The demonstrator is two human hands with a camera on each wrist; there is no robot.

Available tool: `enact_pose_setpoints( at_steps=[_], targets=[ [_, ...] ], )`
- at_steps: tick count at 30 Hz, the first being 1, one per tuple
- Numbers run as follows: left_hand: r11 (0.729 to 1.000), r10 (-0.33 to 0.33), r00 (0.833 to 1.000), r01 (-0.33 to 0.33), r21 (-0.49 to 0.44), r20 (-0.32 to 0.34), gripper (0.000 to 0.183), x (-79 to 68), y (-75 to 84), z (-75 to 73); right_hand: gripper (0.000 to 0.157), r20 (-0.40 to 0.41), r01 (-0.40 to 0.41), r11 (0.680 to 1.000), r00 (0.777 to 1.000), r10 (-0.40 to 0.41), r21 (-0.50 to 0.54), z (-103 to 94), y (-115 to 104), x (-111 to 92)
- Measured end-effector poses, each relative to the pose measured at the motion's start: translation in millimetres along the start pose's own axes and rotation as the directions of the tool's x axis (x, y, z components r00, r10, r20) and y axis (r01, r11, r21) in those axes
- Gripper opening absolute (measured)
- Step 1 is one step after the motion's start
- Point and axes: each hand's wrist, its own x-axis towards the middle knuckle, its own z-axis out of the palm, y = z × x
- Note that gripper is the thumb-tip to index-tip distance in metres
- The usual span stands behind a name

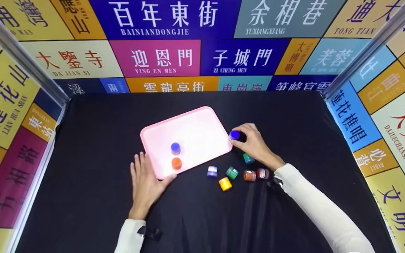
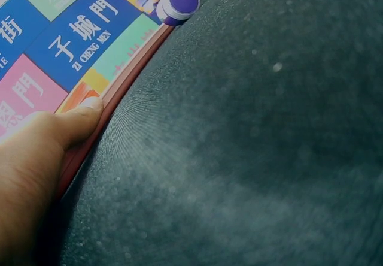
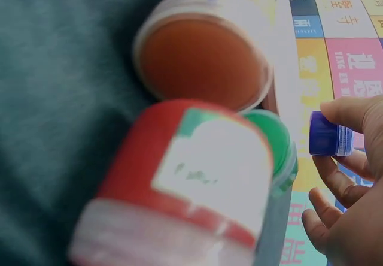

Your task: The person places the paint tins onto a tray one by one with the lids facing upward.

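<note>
In the head view my right hand point(image 1: 253, 140) pinches a small blue paint jar point(image 1: 235, 135) beside the right end of the pink tray point(image 1: 202, 135). The right wrist view shows that blue jar between thumb and fingertips, the other fingers loosely bent. My left hand point(image 1: 146, 182) lies at the tray's near left corner, its fingers straight along the left side. Its thumb point(image 2: 84, 119) touches the near rim. Inside the tray stand a blue-purple jar point(image 1: 175, 148) and an orange jar point(image 1: 177, 163).
On the black cloth, nearer than the tray, are a purple jar point(image 1: 212, 171), a yellow jar point(image 1: 225, 183), a green jar point(image 1: 232, 172), another green jar point(image 1: 248, 158), a brown jar point(image 1: 249, 175) and a red jar point(image 3: 197, 176). Printed panels point(image 1: 156, 56) wall the table.
</note>
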Motion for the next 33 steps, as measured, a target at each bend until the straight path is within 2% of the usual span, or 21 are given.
enact_pose_setpoints(
  at_steps=[9, 17, 24, 33],
  targets=[
    [1.000, 0.004, 1.000, -0.004, 0.007, -0.006, 0.134, 0.7, -0.9, -0.1, 0.037, 0.048, 0.015, 1.000, 0.999, -0.016, 0.015, 16.4, -12.2, 19.3],
    [0.999, 0.032, 0.998, -0.031, 0.021, -0.049, 0.133, -0.5, -1.7, 0.8, 0.036, 0.064, 0.111, 0.994, 0.992, -0.112, 0.016, 34.3, -24.1, 33.3],
    [1.000, 0.026, 0.999, -0.025, 0.019, -0.042, 0.133, -0.7, -0.7, -0.1, 0.035, 0.102, 0.129, 0.991, 0.986, -0.133, 0.040, 48.1, -34.5, 41.0],
    [1.000, 0.022, 0.999, -0.021, 0.016, -0.036, 0.133, 0.1, -0.4, -0.3, 0.034, 0.142, 0.184, 0.983, 0.973, -0.185, 0.021, 68.2, -45.1, 53.1]
  ],
)
